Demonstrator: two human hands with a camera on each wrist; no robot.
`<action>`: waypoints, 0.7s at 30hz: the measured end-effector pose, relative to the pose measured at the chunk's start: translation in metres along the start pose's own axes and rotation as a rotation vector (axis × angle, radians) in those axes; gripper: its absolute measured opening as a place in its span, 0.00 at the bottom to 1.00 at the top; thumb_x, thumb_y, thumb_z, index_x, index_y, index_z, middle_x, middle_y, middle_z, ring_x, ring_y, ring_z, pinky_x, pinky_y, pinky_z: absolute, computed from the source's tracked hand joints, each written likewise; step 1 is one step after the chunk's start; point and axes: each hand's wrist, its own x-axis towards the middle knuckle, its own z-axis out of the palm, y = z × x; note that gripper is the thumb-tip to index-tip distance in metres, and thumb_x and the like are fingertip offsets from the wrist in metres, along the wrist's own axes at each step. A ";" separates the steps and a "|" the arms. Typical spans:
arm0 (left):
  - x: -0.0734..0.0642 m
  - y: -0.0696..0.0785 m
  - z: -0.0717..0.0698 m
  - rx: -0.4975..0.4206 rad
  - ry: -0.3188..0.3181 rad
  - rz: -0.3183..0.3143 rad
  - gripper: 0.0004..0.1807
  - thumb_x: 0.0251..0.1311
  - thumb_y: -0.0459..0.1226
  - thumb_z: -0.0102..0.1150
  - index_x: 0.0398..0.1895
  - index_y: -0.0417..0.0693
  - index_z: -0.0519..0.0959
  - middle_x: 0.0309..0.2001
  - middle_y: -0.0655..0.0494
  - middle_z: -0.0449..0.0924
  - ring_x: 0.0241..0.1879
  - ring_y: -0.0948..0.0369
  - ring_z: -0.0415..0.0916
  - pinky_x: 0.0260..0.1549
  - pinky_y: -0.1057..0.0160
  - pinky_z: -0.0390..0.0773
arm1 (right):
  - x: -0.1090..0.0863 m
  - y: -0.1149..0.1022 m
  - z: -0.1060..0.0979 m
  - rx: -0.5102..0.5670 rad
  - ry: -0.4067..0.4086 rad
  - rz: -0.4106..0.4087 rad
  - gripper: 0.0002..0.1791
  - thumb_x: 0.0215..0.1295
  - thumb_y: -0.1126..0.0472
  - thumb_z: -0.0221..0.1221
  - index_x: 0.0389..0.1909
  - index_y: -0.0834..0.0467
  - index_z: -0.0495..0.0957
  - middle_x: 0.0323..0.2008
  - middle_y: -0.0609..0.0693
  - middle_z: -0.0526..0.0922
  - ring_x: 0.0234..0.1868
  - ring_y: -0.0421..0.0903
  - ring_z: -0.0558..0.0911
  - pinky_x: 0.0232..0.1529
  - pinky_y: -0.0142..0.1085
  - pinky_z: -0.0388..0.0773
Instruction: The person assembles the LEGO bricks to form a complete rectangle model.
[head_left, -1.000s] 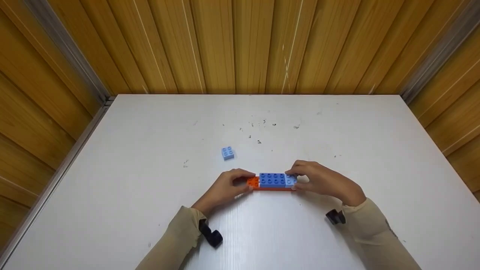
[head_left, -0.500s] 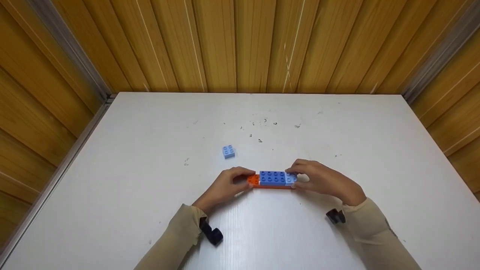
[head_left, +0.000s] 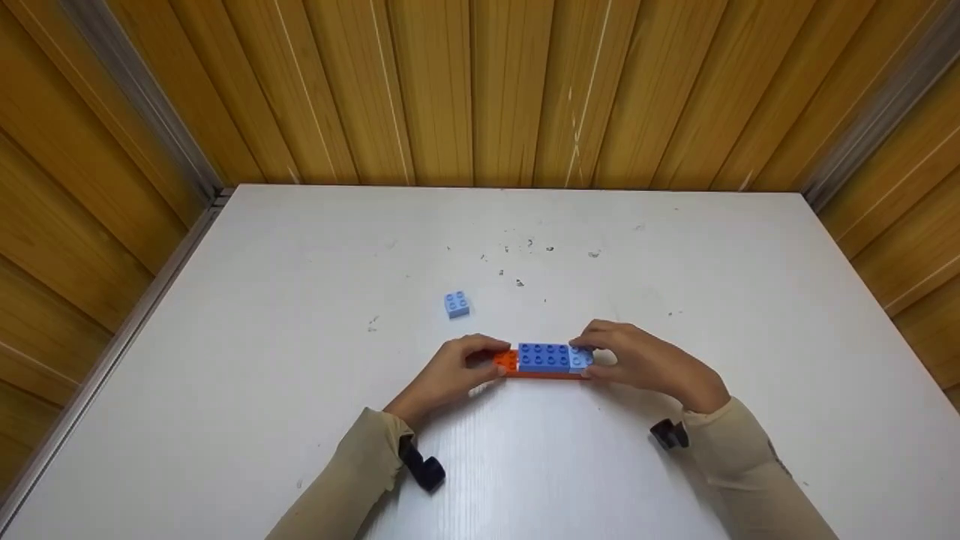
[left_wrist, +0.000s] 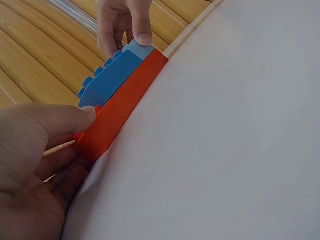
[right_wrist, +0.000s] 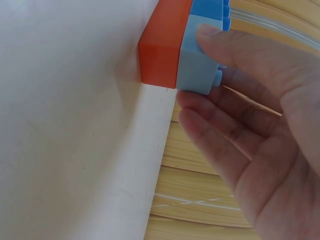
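Observation:
A long red-orange brick lies on the white table, its studs bare at the left end. On top of it sit a darker blue brick and, at the right end, a light blue brick. My left hand pinches the red brick's left end between thumb and fingers. With thumb and fingers, my right hand pinches the light blue brick, whose lower face is flush against the red one in the right wrist view. Another light blue brick with studs up lies alone beyond the left hand.
The white table bears several dark scuff marks near its middle. Wood-look panels stand behind it and at both sides, with a metal rail along the left edge. Black straps with small mounts sit at both sleeve cuffs.
Both hands keep the same grip on the bricks. The whole view shifts only slightly, and the loose light blue brick stays where it lies.

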 end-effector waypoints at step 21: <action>0.003 0.008 -0.008 -0.065 0.201 -0.007 0.21 0.64 0.36 0.58 0.60 0.42 0.75 0.58 0.47 0.76 0.57 0.52 0.73 0.59 0.54 0.74 | 0.002 -0.001 0.003 -0.005 -0.001 0.020 0.21 0.60 0.62 0.64 0.55 0.61 0.78 0.45 0.49 0.80 0.44 0.44 0.78 0.50 0.43 0.79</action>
